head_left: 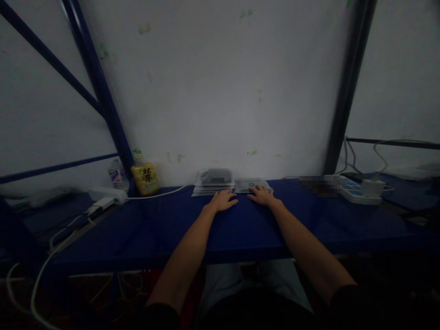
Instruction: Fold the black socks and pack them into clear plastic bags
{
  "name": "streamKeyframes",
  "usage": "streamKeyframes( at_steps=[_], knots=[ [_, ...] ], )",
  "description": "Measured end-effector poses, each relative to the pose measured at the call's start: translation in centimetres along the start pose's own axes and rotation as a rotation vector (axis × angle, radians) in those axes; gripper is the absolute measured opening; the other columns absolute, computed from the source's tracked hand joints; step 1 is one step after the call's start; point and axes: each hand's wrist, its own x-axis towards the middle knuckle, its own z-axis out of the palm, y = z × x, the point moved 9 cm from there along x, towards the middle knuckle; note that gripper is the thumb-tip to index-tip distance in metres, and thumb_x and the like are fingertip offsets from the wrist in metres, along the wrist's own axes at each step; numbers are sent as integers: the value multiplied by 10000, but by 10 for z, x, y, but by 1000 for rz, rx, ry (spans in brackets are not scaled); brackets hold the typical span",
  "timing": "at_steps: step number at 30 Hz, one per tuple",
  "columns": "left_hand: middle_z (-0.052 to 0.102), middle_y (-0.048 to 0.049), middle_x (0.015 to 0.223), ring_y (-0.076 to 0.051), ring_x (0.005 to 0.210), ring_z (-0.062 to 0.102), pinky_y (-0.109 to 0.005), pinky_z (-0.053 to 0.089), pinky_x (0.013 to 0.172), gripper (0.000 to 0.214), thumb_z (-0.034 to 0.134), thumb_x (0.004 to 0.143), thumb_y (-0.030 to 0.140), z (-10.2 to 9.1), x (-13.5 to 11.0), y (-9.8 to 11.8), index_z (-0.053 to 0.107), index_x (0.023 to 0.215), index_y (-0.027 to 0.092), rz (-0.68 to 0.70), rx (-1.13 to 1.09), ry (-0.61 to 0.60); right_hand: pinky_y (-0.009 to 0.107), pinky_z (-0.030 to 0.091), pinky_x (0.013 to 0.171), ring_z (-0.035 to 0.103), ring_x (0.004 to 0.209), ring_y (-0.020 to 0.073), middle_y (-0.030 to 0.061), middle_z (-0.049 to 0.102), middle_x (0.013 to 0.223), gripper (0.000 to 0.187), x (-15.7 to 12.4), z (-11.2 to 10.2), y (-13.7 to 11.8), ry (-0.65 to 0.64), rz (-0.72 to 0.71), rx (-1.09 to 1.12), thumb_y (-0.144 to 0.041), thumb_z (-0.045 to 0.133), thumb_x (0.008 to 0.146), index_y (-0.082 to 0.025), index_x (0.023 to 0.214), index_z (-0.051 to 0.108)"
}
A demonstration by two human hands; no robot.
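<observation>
Head view: dark-blue metal shelf (309, 220) beneath both palms.
Left hand (223, 200): lay open, empty, beside stacked grey packets (213, 185).
Right hand (263, 196): lay open, empty, touching a flat grey packet (242, 185).

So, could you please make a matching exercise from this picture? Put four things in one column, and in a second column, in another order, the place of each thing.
Things:
1. left hand
2. right hand
3. yellow bottle
4. white power strip

Places:
A. at the far right, with a white plug in it
B. at the edge of a flat packet
C. beside a clear bottle
D. at the front of a stack of packets

Pairs: 1-D, 2-B, 3-C, 4-A
</observation>
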Motion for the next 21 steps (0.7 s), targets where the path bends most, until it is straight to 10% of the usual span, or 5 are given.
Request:
streamKeyframes(
  at_steps=[7, 15, 21],
  knots=[
    [557, -64, 1278, -216, 1162, 526, -349, 416, 987, 449, 545, 875, 335, -27, -7, 27, 492, 1313, 256, 202, 83, 251, 596, 338, 967, 493, 1200, 352, 124, 544, 1314, 515, -13, -24, -10, -52, 16, -27, -602, 397, 875, -284, 1224, 601],
    [682, -33, 1084, -179, 1021, 624, -263, 471, 867, 241, 458, 937, 251, -15, -3, 51, 628, 1107, 238, 302, 147, 153, 402, 456, 845, 639, 999, 316, 225, 681, 1013, 713, -30, -74, -2, 252, 158, 38, -630, 225, 921, -116, 1005, 713],
    [688, -54, 1009, -177, 934, 653, -255, 481, 802, 210, 419, 960, 213, -32, -5, 62, 592, 1078, 212, 239, 169, 270, 284, 440, 840, 647, 972, 232, 149, 713, 979, 570, -39, -115, 2, 421, -99, 87, -533, 287, 954, -166, 941, 723]
  ],
)
